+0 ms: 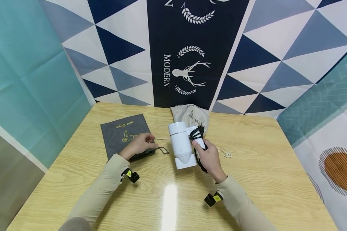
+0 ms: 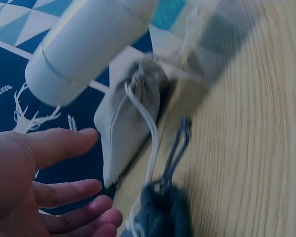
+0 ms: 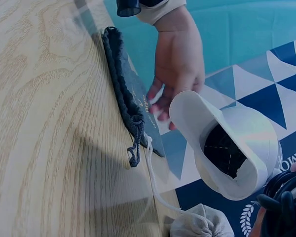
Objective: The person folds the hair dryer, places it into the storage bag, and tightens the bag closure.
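Observation:
My right hand [image 1: 211,158] grips a white hair dryer [image 1: 181,144] by its handle, where the black power cord [image 1: 196,134] is wound in a bundle. The dryer is held above the table, and its wide white nozzle [image 3: 185,118] shows in the right wrist view. My left hand [image 1: 140,144] hovers over the drawstring end of a dark grey pouch [image 1: 111,133] printed "Hair Dryer". In the left wrist view that hand's fingers [image 2: 71,192] are spread apart from the thumb, with nothing between them. A beige drawstring pouch [image 1: 180,113] lies behind the dryer.
Both pouches lie on a light wooden table [image 1: 248,154]. A pale drawstring [image 2: 150,133] runs from the beige pouch toward the grey one; another pale cord end [image 1: 227,155] lies right of the dryer. A patterned cloth [image 1: 127,51] hangs along the table's back edge.

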Tool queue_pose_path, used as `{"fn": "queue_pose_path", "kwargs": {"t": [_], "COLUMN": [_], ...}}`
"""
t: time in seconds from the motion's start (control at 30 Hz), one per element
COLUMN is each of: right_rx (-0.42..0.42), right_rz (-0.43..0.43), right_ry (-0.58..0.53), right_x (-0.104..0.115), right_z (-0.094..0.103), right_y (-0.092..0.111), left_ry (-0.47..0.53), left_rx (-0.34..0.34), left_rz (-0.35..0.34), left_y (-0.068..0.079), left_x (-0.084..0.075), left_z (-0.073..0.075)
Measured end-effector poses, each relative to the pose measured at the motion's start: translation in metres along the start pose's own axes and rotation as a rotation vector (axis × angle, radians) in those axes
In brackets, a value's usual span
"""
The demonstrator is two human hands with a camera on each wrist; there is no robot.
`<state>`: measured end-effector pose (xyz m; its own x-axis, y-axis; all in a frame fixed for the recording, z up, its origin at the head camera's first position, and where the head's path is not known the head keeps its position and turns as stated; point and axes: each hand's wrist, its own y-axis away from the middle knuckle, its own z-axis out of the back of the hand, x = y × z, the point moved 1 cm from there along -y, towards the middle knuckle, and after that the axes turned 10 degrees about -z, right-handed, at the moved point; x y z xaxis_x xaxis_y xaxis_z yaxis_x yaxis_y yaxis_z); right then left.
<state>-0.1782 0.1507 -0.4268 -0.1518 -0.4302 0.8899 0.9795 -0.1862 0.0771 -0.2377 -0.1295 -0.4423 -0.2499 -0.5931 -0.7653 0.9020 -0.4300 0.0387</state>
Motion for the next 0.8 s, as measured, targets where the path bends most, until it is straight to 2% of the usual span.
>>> {"fn": "queue_pose_path", "kwargs": {"t": [0.2,0.33,0.63,0.8], "right_rx": [0.011,0.002,0.001,0.002], "right_rz": [-0.013,-0.01,-0.033,-0.048], "right_ry": [0.014,0.013,-0.004,0.005], "right_x": [0.0,-0.001,-0.004,-0.007], "right_z": [0.004,0.006,0.005,0.003], "right_y": [0.001,0.0,-0.003,-0.003], "left_ry": [-0.226,-0.279,-0.408,-0.406], "left_rx": [0.052,0.079,0.156,0.195], "left_rz": [0.051,0.065,0.04,0.056], "left_y": [0.012,0.017,0.021,0.025], "left_x": [0.011,0.015,0.024,0.032], "left_z": [0.011,0.016,0.022,0.02]}}
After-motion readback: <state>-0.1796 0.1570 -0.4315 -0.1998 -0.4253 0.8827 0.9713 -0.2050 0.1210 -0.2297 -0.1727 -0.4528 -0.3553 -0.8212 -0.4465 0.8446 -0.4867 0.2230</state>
